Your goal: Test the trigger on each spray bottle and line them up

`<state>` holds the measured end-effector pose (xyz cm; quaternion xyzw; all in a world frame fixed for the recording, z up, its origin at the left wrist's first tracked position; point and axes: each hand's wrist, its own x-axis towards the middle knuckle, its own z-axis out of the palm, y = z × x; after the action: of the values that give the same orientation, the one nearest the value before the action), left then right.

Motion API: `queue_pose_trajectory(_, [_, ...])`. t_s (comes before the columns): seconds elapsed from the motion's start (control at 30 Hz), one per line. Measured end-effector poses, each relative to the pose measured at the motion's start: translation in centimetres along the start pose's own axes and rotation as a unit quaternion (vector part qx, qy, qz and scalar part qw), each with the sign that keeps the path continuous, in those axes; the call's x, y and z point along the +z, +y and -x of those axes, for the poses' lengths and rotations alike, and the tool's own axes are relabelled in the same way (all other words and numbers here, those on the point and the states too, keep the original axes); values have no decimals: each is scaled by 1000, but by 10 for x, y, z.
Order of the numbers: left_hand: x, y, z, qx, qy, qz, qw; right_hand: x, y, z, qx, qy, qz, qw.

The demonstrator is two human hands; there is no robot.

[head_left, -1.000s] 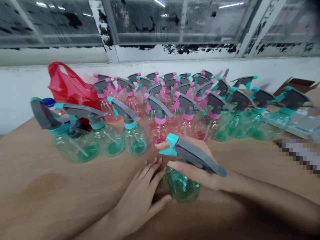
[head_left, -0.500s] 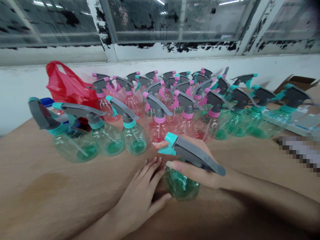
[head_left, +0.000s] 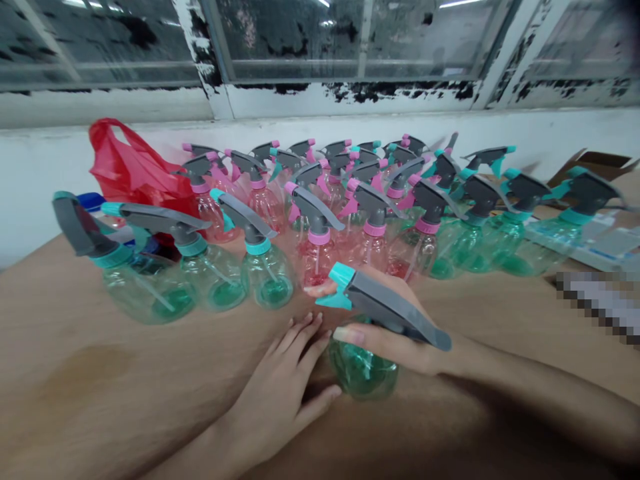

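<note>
A green spray bottle (head_left: 364, 372) with a grey and teal trigger head stands on the wooden table (head_left: 100, 387) in front of me. My right hand (head_left: 387, 340) is wrapped round its neck, under the trigger head. My left hand (head_left: 283, 393) lies flat on the table with fingers stretched out, its thumb against the bottle's base. Behind them stand several green spray bottles (head_left: 265, 273) and pink spray bottles (head_left: 320, 257) in rows.
A red plastic bag (head_left: 133, 170) lies at the back left against the white wall. More green bottles (head_left: 505, 247) run to the right, beside a flat white object (head_left: 585, 250) and a cardboard box (head_left: 597, 167). Windows run above the wall.
</note>
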<state>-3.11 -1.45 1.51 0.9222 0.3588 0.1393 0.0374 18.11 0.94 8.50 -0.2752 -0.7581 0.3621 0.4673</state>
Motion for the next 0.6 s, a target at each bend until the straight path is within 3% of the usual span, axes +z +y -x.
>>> queue_pose_trajectory(0.43, [3,-1,0,-10,-28,10,1000,0,-4,-1,34,16,16,999])
queue_pose_trajectory(0.6, [7,-2,1,-53,14,-12,998,4,1,3,45,22,-14,999])
